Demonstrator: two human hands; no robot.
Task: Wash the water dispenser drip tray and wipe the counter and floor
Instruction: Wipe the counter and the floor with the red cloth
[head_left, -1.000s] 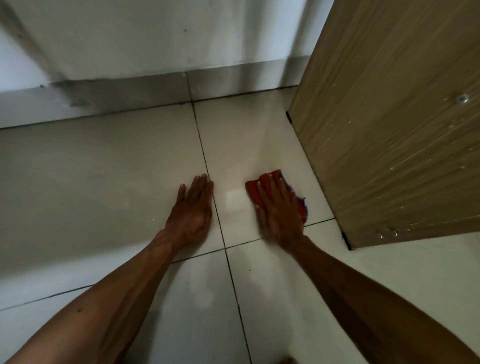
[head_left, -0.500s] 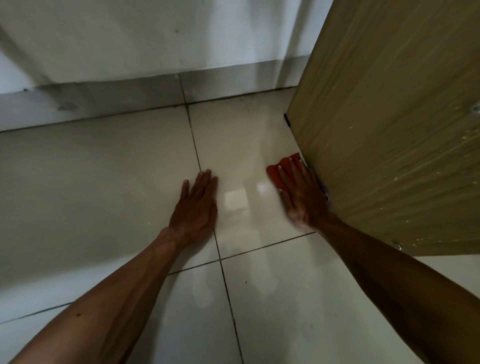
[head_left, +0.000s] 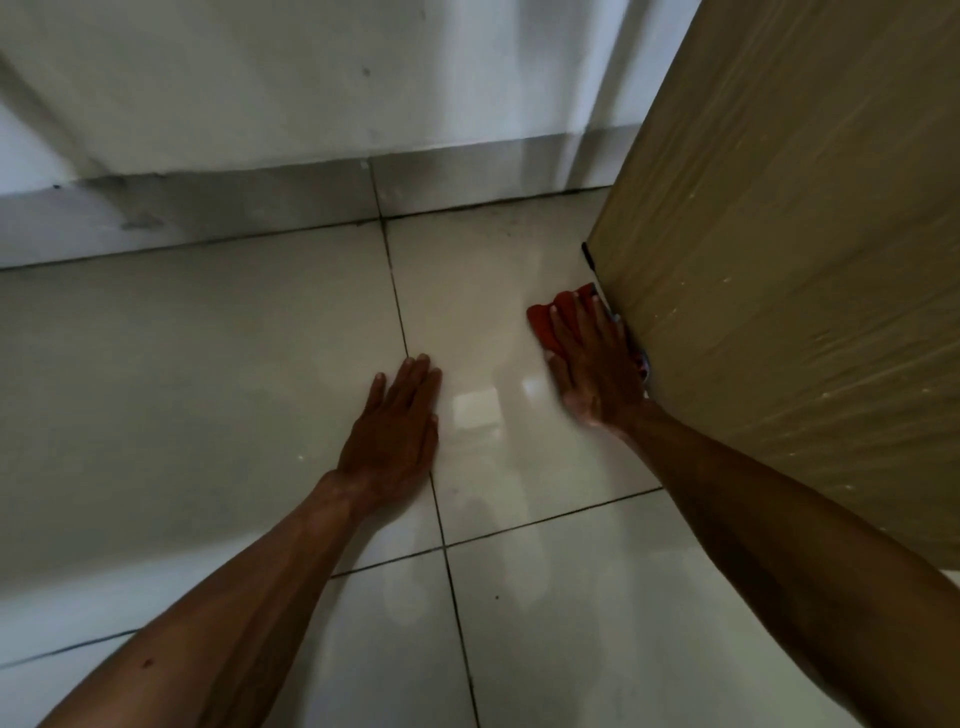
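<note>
Resting flat on the pale tiled floor, the left hand lies with fingers straight and close together, palm down, while further right the right hand presses a red cloth onto the tile with straight fingers, the cloth touching the foot of the wooden cabinet

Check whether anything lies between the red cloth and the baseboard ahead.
Nothing visible does. The right hand lies flat on the red cloth; the floor tile ahead runs unobstructed to the baseboard. The wooden panel only borders the cloth's right side.
</note>
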